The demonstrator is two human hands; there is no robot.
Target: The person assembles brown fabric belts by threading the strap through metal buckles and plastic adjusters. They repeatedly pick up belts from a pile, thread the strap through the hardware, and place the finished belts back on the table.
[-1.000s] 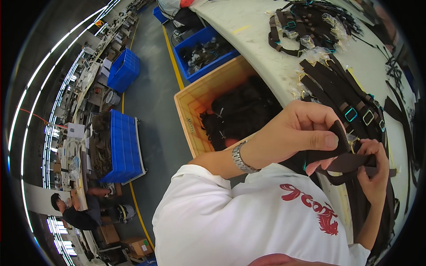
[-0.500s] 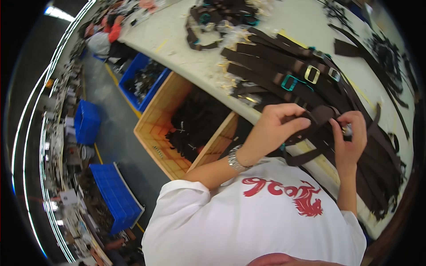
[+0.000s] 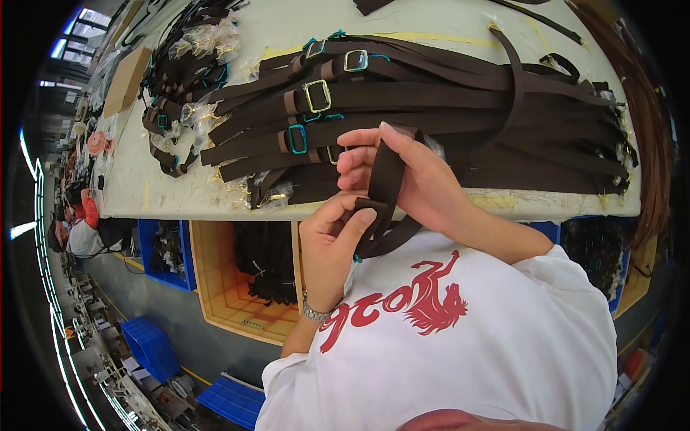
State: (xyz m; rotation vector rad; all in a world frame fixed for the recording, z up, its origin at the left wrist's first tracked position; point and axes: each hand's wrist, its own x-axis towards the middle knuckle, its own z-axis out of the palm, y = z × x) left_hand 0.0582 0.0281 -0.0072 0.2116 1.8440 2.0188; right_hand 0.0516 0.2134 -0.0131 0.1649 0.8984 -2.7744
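Observation:
A dark brown webbing strap [image 3: 387, 174] is bent into a loop in front of my chest, close to the table's near edge. My left hand [image 3: 332, 228], with a metal watch [image 3: 315, 312] at its wrist, pinches a folded part of the strap between thumb and fingers. Opposite it, my right hand [image 3: 424, 176] has its thumb against the upper part of the loop, and its fingers curve behind the strap. Just beyond both hands, a pile of similar straps lies across the table, several with metal buckles [image 3: 317, 95], some edged in turquoise film.
The pale table [image 3: 431, 20] carries more bundled straps [image 3: 190, 72] on the left and a cardboard piece [image 3: 127, 82]. Below its edge stand a wooden bin [image 3: 208, 280] of dark material and a blue crate [image 3: 188, 269]. Another person [image 3: 86, 233] is at far left.
My view has turned, so the table edge now runs nearly level. Both hands have come closer together and now hold the strap upright in a loop, nearer my chest.

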